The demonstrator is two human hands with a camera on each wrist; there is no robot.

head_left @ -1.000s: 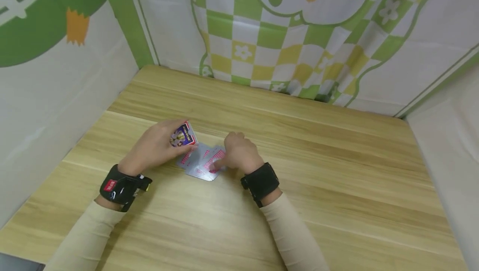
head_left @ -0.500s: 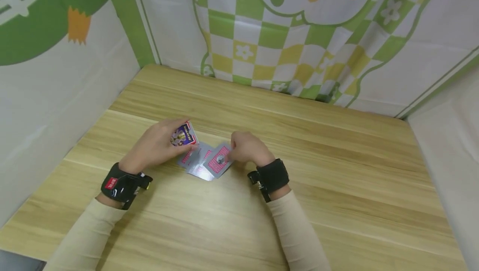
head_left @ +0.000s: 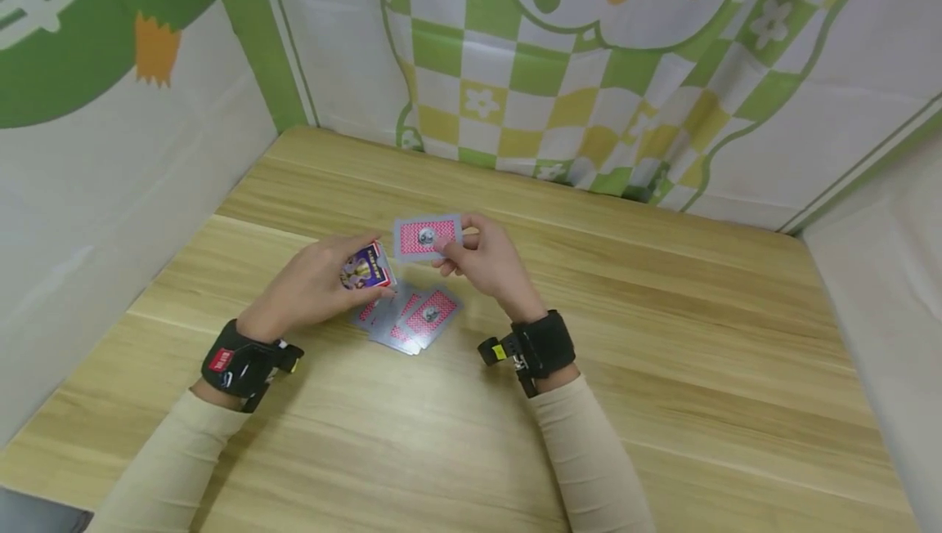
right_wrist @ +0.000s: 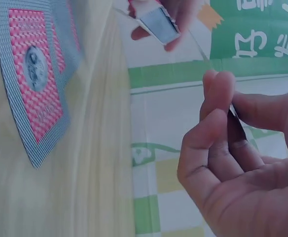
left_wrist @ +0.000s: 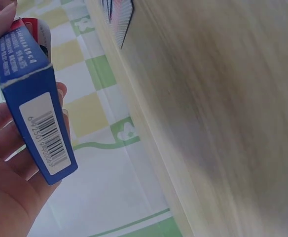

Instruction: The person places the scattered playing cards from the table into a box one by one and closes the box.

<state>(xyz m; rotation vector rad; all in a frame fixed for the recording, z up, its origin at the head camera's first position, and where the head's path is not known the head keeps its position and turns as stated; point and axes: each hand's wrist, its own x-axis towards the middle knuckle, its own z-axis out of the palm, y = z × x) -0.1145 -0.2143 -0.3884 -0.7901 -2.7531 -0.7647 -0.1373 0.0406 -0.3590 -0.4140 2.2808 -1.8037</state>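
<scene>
Taking the loose cards (head_left: 432, 314) as the clock's centre, with 12 o'clock pointing away from the person, the worktop (head_left: 699, 369) stretches broadly toward 3 and 4 o'clock, and bare wood also runs down to 6 between the forearms. Its back edge crosses at 12, against the checked cloth (head_left: 508, 67); the left edge slants past 9 along a pale wall, and a bit of front edge shows near 8. At 10 o'clock the left hand (head_left: 305, 284) grips the box (head_left: 364, 266), thumb on the near side and fingers round the far one. At about 2 the right hand (head_left: 493, 259) pinches one card (head_left: 421, 237) between thumb and fingers, held flat above the worktop at 12, its left end just beside the box. The box is a small oblong, purple and gold on top with red trim, its blue end bearing a white barcode label. The loose cards overlap in a rough fan, red-patterned backs bordered in fine-ribbed grey. The wood is smooth, streaked and glossy under the light; the cloth hangs in soft folds of green, yellow and white.
</scene>
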